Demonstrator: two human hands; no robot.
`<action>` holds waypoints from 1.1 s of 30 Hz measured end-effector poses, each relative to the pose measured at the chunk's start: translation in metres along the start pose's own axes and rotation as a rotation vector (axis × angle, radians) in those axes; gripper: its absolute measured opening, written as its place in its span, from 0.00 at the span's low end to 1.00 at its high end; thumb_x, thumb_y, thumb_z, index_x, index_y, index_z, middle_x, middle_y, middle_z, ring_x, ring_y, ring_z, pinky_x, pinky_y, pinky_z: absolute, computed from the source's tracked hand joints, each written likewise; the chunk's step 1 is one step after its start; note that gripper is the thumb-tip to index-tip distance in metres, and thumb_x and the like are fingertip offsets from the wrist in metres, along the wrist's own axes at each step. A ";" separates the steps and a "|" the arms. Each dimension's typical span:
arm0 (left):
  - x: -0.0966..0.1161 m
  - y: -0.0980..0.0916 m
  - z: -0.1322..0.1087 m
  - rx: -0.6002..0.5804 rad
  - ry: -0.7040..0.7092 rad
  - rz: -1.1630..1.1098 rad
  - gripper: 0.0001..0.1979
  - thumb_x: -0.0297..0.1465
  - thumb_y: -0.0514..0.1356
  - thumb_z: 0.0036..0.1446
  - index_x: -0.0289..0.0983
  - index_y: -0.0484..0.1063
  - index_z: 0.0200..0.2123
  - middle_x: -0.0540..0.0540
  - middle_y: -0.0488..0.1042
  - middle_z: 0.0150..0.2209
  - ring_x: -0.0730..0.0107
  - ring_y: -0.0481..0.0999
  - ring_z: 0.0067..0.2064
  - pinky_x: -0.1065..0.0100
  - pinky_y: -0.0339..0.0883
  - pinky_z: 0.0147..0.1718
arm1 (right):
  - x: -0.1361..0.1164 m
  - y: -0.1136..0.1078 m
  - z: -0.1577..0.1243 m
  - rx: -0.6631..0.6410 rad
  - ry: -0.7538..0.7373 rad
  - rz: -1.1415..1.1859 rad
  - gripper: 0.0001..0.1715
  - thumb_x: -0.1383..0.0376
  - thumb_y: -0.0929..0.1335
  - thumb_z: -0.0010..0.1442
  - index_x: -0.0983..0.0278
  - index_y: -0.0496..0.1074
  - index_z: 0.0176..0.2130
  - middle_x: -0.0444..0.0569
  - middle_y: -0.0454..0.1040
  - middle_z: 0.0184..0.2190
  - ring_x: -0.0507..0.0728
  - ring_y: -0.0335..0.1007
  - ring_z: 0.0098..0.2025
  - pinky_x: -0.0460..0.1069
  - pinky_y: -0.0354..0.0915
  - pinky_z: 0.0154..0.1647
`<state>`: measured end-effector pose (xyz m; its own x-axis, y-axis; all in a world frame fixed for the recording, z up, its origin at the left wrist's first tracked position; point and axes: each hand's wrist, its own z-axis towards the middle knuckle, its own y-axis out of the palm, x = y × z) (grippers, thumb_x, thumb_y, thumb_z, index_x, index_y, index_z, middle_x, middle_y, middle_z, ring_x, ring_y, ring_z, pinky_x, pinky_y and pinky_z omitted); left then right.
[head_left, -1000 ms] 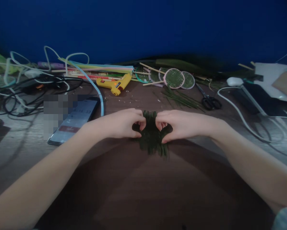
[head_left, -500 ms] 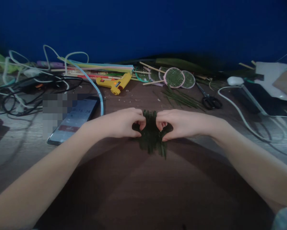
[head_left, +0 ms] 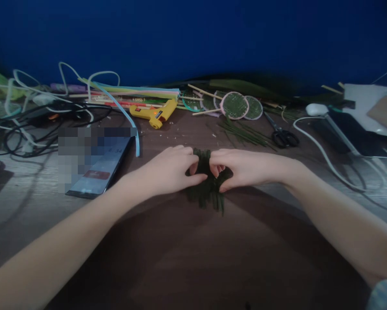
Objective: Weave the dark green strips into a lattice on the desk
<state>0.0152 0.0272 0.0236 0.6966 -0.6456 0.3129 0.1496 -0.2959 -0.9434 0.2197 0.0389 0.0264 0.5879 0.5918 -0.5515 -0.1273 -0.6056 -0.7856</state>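
A small dark green woven piece of leaf strips (head_left: 204,158) lies on the table in front of me, its loose strip ends fanning toward me. My left hand (head_left: 173,169) grips its left side, fingers curled and the thumb stretched across the weave. On the opposite side my right hand (head_left: 240,170) has bent fingers against the strips, with the thumb lower down near the right edge. Both hands partly cover the piece, so the exact finger contact is hidden.
Behind my hands lie a yellow glue gun (head_left: 155,114), round woven fans (head_left: 235,105) with sticks, loose green strips (head_left: 245,132) and black-handled scissors (head_left: 284,137). A phone (head_left: 98,168) and tangled cables (head_left: 22,133) sit left. A white cable (head_left: 323,148) curves at right.
My left hand has shifted slightly right, and its thumb now reaches farther across the woven strips. My right hand has barely moved.
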 end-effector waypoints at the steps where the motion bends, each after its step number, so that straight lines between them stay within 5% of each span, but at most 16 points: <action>1: 0.005 0.004 0.001 0.054 -0.023 0.028 0.16 0.44 0.54 0.54 0.37 0.66 0.27 0.48 0.66 0.30 0.66 0.65 0.34 0.66 0.54 0.32 | 0.000 0.000 0.000 0.004 0.006 0.008 0.12 0.62 0.69 0.47 0.62 0.63 0.30 0.46 0.65 0.34 0.57 0.60 0.39 0.49 0.56 0.35; 12: 0.016 0.028 0.007 0.033 0.010 -0.009 0.20 0.47 0.61 0.47 0.37 0.64 0.33 0.46 0.66 0.38 0.59 0.64 0.43 0.63 0.57 0.38 | 0.004 0.002 0.000 0.009 -0.009 0.047 0.11 0.59 0.68 0.50 0.62 0.63 0.31 0.47 0.64 0.34 0.57 0.59 0.40 0.50 0.56 0.36; 16: 0.009 0.021 0.006 0.005 0.036 -0.122 0.17 0.44 0.61 0.48 0.37 0.64 0.32 0.47 0.66 0.39 0.60 0.63 0.44 0.62 0.58 0.40 | 0.003 0.003 0.000 0.021 -0.001 0.031 0.13 0.57 0.67 0.51 0.62 0.64 0.33 0.47 0.64 0.34 0.58 0.59 0.40 0.50 0.55 0.36; 23: -0.013 -0.004 0.000 -0.241 0.152 -0.345 0.04 0.30 0.58 0.50 0.40 0.70 0.33 0.51 0.66 0.43 0.69 0.65 0.47 0.70 0.59 0.44 | 0.001 0.004 0.000 -0.001 0.014 -0.033 0.12 0.56 0.66 0.53 0.62 0.64 0.31 0.47 0.62 0.35 0.58 0.58 0.40 0.50 0.54 0.36; 33: -0.010 0.000 0.001 -0.243 0.127 -0.301 0.03 0.31 0.57 0.50 0.39 0.70 0.30 0.51 0.64 0.43 0.69 0.65 0.46 0.71 0.59 0.44 | -0.012 0.003 -0.005 -0.011 0.012 0.016 0.07 0.61 0.66 0.51 0.61 0.65 0.31 0.47 0.66 0.34 0.57 0.60 0.39 0.49 0.55 0.35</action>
<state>0.0086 0.0340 0.0204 0.5525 -0.5822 0.5965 0.1530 -0.6326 -0.7592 0.2162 0.0280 0.0317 0.5953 0.5758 -0.5604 -0.1276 -0.6208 -0.7735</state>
